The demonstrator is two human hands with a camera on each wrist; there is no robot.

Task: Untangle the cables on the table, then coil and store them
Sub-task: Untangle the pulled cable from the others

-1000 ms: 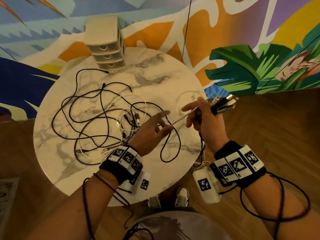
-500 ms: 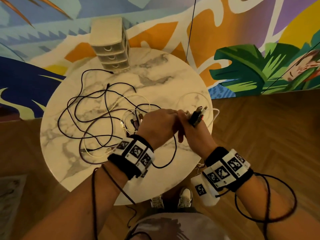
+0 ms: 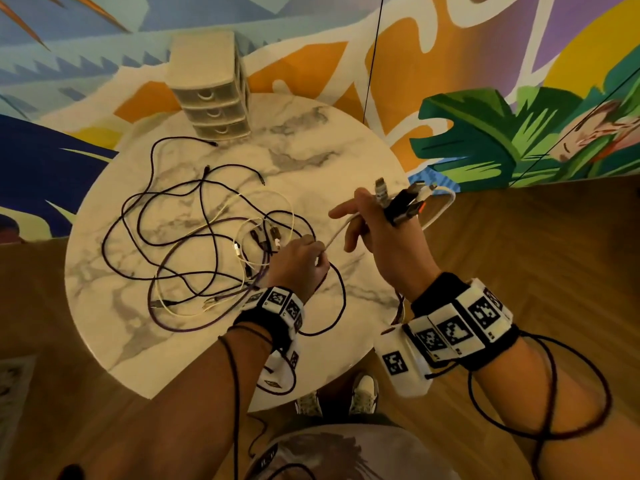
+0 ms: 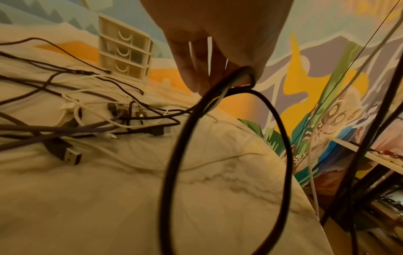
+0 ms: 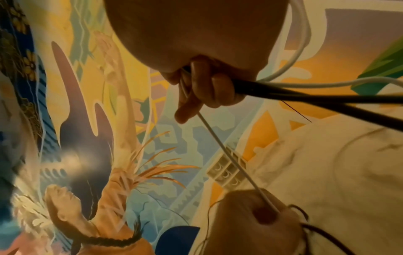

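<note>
White cable (image 3: 337,233) taut between both hands, beyond table edge (image 3: 388,327).

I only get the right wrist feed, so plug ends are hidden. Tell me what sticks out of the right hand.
Observer: In the head view the right hand grips a bundle of plug ends, sticking out of the far side of the fist.
Operator: Report what else the left hand holds.
Observer: The left wrist view shows a black cable looping from the left hand beside the white cable.
</note>
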